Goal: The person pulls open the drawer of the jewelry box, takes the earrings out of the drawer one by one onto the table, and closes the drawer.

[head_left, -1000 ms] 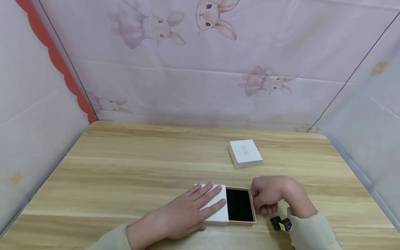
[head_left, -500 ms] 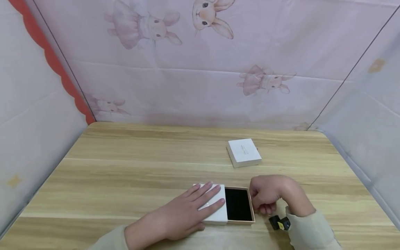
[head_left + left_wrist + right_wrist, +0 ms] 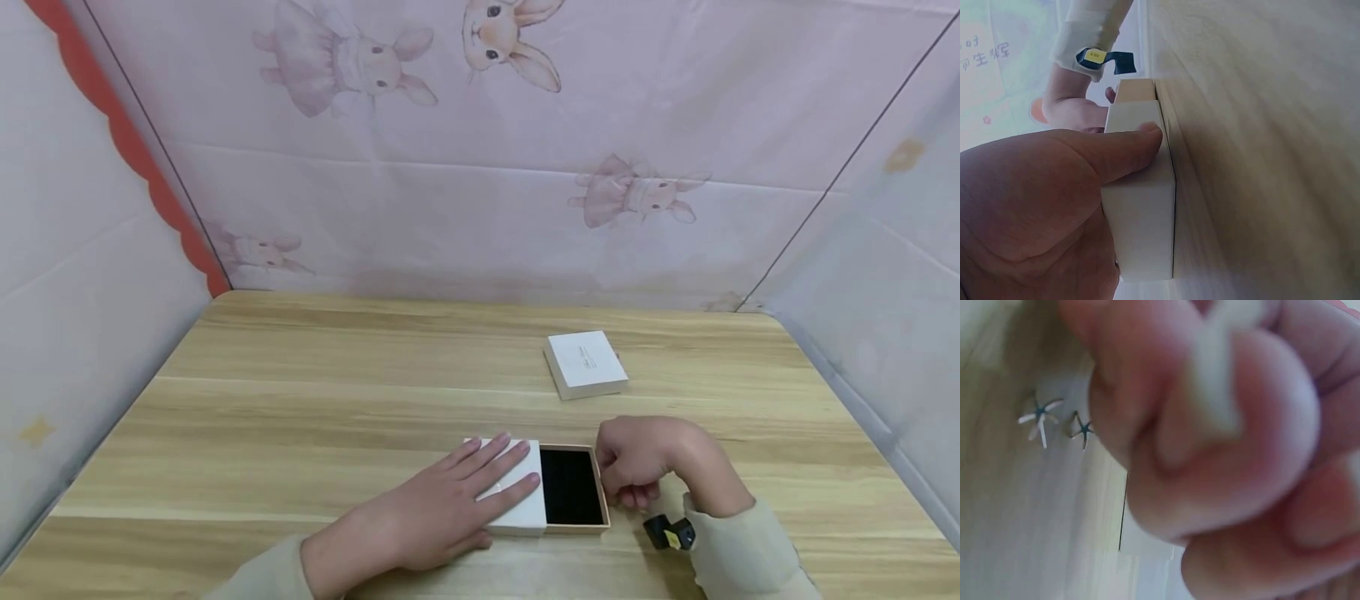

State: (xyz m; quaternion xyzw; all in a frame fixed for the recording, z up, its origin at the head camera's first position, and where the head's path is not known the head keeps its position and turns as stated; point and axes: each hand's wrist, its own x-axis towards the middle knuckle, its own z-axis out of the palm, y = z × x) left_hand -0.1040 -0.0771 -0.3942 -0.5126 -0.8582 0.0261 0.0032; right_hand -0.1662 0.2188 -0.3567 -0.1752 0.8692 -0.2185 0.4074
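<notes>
A white box sleeve lies near the table's front, with its drawer slid partly out to the right. The drawer has a tan rim and a black lining, with nothing seen on it. My left hand rests on the sleeve with straight, spread fingers; the left wrist view shows its thumb pressed along the sleeve's near side. At the drawer's right end my right hand holds on with curled fingers. Up close these fingers are blurred and hide exactly what they pinch.
A second white box, lid printed, sits farther back on the wooden table. Two small starfish-shaped pieces, a larger one and a smaller one, lie near my right hand. A black device is on my right wrist.
</notes>
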